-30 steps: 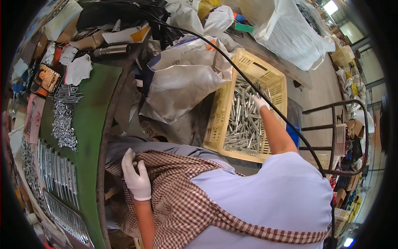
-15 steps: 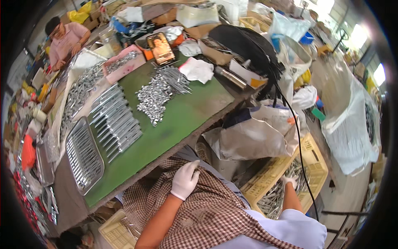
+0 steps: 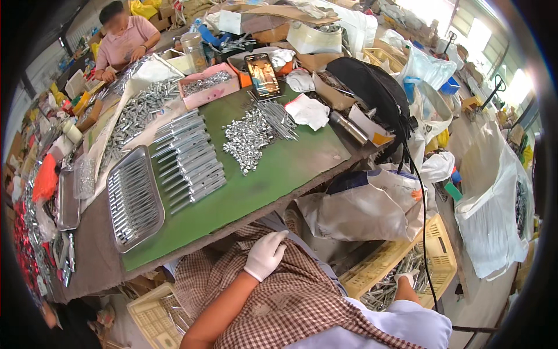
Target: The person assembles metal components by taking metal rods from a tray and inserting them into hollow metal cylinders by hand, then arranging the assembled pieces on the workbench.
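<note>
My left hand [image 3: 266, 255], in a white glove, rests on the checked apron over my lap, its fingers stretched out and holding nothing. Down at the right, my right hand [image 3: 406, 276], also gloved, reaches into a yellow plastic crate [image 3: 444, 247] of loose metal rods [image 3: 381, 291]; its fingertips are hard to make out among them. On the green table mat [image 3: 250, 195] lie a row of metal rods with thin ends [image 3: 192, 157], a heap of small shiny metal pieces [image 3: 247, 139] and a bundle of thin pins [image 3: 279, 119]. A metal tray [image 3: 161, 218] holds more slim metal parts.
A phone [image 3: 263, 75] stands at the mat's far edge beside a pink box [image 3: 215, 96] of metal parts. A white cloth [image 3: 308, 111] lies near a metal cylinder [image 3: 349, 128]. A black cable [image 3: 424, 215] hangs before the crate. Another person [image 3: 125, 41] sits far left.
My view has shifted, so the table appears farther right. My left hand stays on my lap, and my right hand remains in the crate, slightly lower in view.
</note>
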### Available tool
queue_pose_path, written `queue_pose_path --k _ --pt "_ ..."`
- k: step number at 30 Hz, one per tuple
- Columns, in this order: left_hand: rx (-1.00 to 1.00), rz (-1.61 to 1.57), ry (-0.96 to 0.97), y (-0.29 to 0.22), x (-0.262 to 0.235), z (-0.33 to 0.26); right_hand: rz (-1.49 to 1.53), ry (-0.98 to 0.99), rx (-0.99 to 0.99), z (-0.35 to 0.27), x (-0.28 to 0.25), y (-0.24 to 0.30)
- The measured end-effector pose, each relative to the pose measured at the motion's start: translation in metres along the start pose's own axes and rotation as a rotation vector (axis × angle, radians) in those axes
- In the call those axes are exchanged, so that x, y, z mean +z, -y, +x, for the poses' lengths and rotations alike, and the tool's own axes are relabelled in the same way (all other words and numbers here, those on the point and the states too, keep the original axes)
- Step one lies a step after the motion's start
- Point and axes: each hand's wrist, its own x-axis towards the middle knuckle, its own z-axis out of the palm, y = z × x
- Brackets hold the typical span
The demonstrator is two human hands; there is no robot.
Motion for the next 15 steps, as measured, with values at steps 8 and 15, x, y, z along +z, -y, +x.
queue_pose_path --k 8,15 --pt "0.001 -0.029 0.019 0.002 0.001 -0.003 0.019 -0.014 -0.073 0.035 0.015 -0.027" --pt "-0.005 -0.033 0.038 -0.003 0.0 0.003 0.441 0.096 -0.392 0.076 0.015 -0.079"
